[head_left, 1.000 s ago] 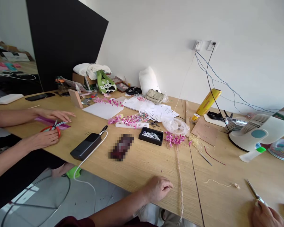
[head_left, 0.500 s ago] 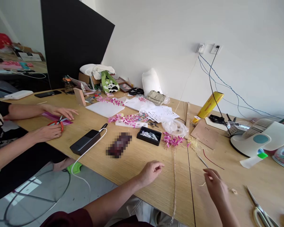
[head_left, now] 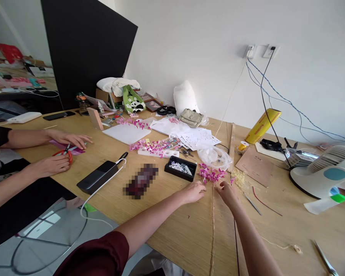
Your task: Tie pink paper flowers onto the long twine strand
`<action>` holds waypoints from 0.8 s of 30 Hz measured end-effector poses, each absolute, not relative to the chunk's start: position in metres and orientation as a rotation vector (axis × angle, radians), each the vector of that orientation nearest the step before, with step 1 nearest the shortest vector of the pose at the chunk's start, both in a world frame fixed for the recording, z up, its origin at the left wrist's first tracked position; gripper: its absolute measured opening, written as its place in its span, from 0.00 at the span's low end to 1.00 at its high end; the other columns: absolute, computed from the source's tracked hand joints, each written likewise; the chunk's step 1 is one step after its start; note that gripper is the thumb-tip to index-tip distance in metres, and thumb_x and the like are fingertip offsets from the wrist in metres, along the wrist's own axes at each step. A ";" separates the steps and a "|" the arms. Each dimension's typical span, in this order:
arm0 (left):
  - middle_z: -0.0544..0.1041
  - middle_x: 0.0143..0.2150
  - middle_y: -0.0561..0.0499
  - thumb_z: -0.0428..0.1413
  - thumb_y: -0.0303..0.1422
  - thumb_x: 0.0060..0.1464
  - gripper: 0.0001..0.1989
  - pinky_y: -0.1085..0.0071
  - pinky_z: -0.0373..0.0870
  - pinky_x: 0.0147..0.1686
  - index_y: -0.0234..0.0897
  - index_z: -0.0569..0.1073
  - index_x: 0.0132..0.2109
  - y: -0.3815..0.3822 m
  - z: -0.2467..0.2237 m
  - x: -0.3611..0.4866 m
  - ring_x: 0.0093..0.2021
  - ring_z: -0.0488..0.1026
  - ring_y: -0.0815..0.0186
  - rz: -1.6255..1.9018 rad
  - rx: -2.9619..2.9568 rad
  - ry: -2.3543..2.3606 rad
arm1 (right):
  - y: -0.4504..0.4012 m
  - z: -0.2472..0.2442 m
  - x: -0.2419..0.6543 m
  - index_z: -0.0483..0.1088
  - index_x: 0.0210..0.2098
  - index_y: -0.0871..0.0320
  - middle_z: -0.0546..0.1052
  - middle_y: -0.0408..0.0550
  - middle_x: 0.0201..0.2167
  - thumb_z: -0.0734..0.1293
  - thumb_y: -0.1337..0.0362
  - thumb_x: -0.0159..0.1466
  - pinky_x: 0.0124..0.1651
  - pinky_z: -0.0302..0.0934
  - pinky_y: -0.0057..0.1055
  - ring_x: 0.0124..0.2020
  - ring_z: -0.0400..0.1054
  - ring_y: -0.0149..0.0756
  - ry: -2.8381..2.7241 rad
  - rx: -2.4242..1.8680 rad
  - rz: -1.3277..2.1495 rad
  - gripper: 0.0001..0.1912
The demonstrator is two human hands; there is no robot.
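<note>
My left hand is just above the table, left of a cord and close to the pink flowers; its fingers are loosely bent and apart, with nothing visible in them. On the cord's other side, my right hand reaches in below the flowers, fingers curved and parted, apparently holding nothing. Between the hands runs a pale braided cord, stretching from the flowers down over the front edge. The pink flower bunch lies at the cord's far end. Beyond my left hand stands a black tray of small white pieces.
At left, another person's hand holds red-handled scissors by a purple strip. A power bank with a white cable and a blurred item lie nearby. Right are tweezers, a fan and scissors.
My right hand has moved left and farther in, towards the flowers. My left hand has also moved forward, so both now flank the cord. The view has shifted slightly.
</note>
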State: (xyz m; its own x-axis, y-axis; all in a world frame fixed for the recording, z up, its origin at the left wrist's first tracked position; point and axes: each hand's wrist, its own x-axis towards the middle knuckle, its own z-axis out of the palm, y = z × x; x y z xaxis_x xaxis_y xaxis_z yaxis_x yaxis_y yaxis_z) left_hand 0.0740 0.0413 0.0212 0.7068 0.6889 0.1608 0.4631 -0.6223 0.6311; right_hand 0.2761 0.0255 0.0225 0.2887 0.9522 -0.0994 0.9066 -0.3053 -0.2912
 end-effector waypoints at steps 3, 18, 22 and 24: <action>0.71 0.45 0.41 0.51 0.27 0.50 0.14 0.64 0.65 0.48 0.31 0.72 0.44 0.047 0.017 0.087 0.46 0.69 0.59 0.475 2.369 0.885 | 0.039 0.018 0.275 0.68 0.40 0.59 0.75 0.56 0.35 0.56 0.46 0.59 0.34 0.58 0.34 0.37 0.70 0.45 -1.704 -2.431 0.389 0.24; 0.71 0.43 0.39 0.48 0.26 0.51 0.14 0.60 0.65 0.47 0.31 0.73 0.45 0.074 0.017 0.103 0.45 0.68 0.57 0.577 2.451 0.964 | 0.068 0.022 0.280 0.68 0.39 0.59 0.76 0.55 0.37 0.56 0.50 0.59 0.33 0.57 0.33 0.38 0.70 0.45 -1.683 -2.414 0.270 0.20; 0.72 0.43 0.42 0.48 0.28 0.53 0.14 0.64 0.66 0.46 0.34 0.73 0.45 0.056 0.027 0.085 0.43 0.70 0.61 0.687 2.406 0.949 | 0.049 0.026 0.283 0.68 0.35 0.57 0.76 0.52 0.30 0.58 0.55 0.58 0.28 0.55 0.30 0.33 0.70 0.43 -1.738 -2.430 0.274 0.14; 0.73 0.43 0.43 0.48 0.28 0.54 0.13 0.67 0.66 0.46 0.34 0.74 0.43 0.051 0.031 0.076 0.44 0.71 0.63 0.775 2.342 0.938 | 0.040 0.031 0.281 0.68 0.32 0.56 0.76 0.49 0.27 0.58 0.56 0.57 0.27 0.54 0.30 0.30 0.70 0.41 -1.789 -2.349 0.275 0.13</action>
